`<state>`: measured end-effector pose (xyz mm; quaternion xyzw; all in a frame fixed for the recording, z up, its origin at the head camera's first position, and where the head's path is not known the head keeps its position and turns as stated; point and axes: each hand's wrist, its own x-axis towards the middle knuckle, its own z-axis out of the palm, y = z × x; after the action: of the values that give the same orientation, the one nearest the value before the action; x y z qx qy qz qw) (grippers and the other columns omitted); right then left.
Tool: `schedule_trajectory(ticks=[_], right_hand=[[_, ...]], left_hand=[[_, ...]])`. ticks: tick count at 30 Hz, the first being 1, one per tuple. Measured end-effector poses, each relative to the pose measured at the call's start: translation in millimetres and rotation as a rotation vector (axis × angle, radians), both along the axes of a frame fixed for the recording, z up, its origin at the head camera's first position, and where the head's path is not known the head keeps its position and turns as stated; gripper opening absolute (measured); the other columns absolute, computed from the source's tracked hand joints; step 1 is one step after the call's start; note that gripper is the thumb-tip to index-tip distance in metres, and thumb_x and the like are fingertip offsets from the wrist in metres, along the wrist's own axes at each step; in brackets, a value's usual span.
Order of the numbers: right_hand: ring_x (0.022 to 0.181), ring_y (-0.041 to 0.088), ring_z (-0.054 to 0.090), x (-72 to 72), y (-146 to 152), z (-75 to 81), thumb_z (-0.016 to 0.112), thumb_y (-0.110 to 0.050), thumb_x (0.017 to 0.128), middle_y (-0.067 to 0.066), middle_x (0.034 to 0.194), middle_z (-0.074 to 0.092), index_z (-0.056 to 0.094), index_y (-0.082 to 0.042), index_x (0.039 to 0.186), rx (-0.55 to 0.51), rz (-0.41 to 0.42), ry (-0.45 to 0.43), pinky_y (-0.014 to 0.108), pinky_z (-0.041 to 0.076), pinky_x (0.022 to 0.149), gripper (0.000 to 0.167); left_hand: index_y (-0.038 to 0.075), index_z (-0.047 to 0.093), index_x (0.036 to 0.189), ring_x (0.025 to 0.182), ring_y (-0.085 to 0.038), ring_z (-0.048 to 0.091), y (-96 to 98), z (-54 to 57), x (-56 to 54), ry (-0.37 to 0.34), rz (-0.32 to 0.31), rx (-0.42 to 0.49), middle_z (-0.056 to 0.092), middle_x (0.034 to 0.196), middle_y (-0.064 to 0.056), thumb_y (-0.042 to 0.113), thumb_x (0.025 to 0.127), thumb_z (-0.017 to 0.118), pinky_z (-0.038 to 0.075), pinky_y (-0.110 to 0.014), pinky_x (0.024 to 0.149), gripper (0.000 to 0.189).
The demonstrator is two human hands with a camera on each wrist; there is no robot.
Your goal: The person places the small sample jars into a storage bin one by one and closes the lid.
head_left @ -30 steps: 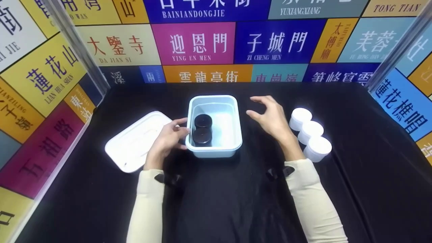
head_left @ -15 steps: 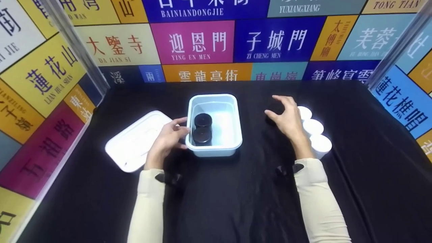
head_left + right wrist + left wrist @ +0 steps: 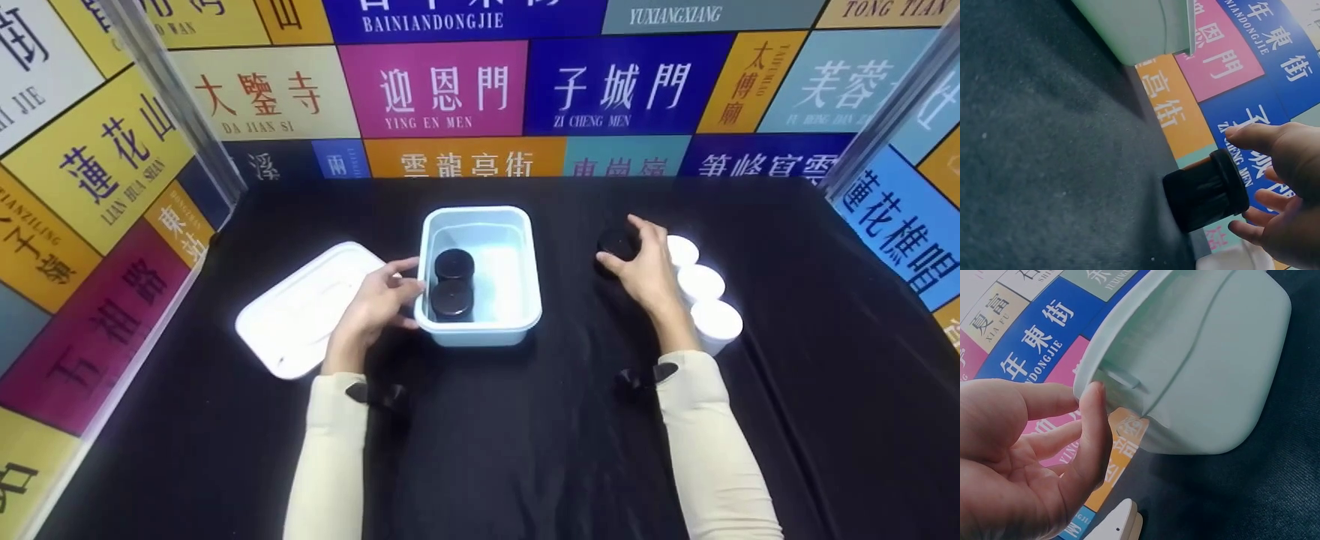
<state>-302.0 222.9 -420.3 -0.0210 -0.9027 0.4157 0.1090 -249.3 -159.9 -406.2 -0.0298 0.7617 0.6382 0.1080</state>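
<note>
Black jar, right hand perhaps touching

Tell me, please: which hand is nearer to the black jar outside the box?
Right. The right hand is at the black jar, thumb and fingers on opposite sides of it. The left hand is farther away, at the left side of the light blue box.

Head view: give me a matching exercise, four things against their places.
1. White lid
2. Two black jars
3. Three white jars
4. Left hand

A. Inside the pale blue box
B. Touching the box's left rim
C. Lying on the black cloth, left of the box
D. In a row, right of the right hand

Pairs: 1-C, 2-A, 3-D, 4-B
</note>
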Motion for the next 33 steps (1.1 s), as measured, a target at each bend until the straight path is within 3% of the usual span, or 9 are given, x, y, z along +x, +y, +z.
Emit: schedule_trajectory(ticks=[12, 18, 24, 33], right_hand=[[0.148, 0.04, 0.033, -9.7, 3.6, -23.7, 0.074, -0.022, 0.09, 0.026, 0.157, 0.036, 0.029, -0.002, 0.155, -0.019, -0.046, -0.063, 0.047, 0.026, 0.127, 0.082], [0.146, 0.038, 0.037, -12.2, 1.6, -25.9, 0.076, -0.024, 0.089, 0.026, 0.156, 0.039, 0.031, -0.002, 0.155, -0.061, -0.085, -0.062, 0.044, 0.029, 0.126, 0.083], [0.145, 0.035, 0.04, -10.3, -5.7, -13.9, 0.077, -0.024, 0.088, 0.026, 0.154, 0.042, 0.03, -0.003, 0.155, -0.093, -0.063, -0.077, 0.041, 0.031, 0.125, 0.085], [0.136, 0.031, 0.046, -2.5, -24.0, 23.2, 0.078, -0.025, 0.087, 0.02, 0.153, 0.044, 0.037, -0.009, 0.153, -0.158, -0.026, -0.031, 0.041, 0.036, 0.12, 0.079]], left_hand=[[0.005, 0.044, 0.148, 0.084, -0.019, 0.067, -1.0, -0.6, 2.2, 0.015, -0.014, 0.002, 0.061, 0.127, -0.027, 0.008, 0.097, 0.057, 0.061, -0.027, 0.053, 0.053], [0.007, 0.045, 0.148, 0.084, -0.018, 0.067, -0.1, 0.3, 0.7, 0.008, -0.01, -0.003, 0.061, 0.127, -0.026, 0.009, 0.097, 0.057, 0.061, -0.027, 0.053, 0.053], [0.007, 0.046, 0.148, 0.083, -0.018, 0.067, 0.0, 0.9, 0.3, 0.004, -0.006, 0.002, 0.062, 0.126, -0.025, 0.009, 0.097, 0.057, 0.061, -0.027, 0.053, 0.052], [0.009, 0.047, 0.147, 0.085, -0.02, 0.068, 2.3, -2.4, -0.9, -0.005, 0.01, -0.006, 0.062, 0.124, -0.022, 0.008, 0.096, 0.057, 0.061, -0.028, 0.053, 0.052]])
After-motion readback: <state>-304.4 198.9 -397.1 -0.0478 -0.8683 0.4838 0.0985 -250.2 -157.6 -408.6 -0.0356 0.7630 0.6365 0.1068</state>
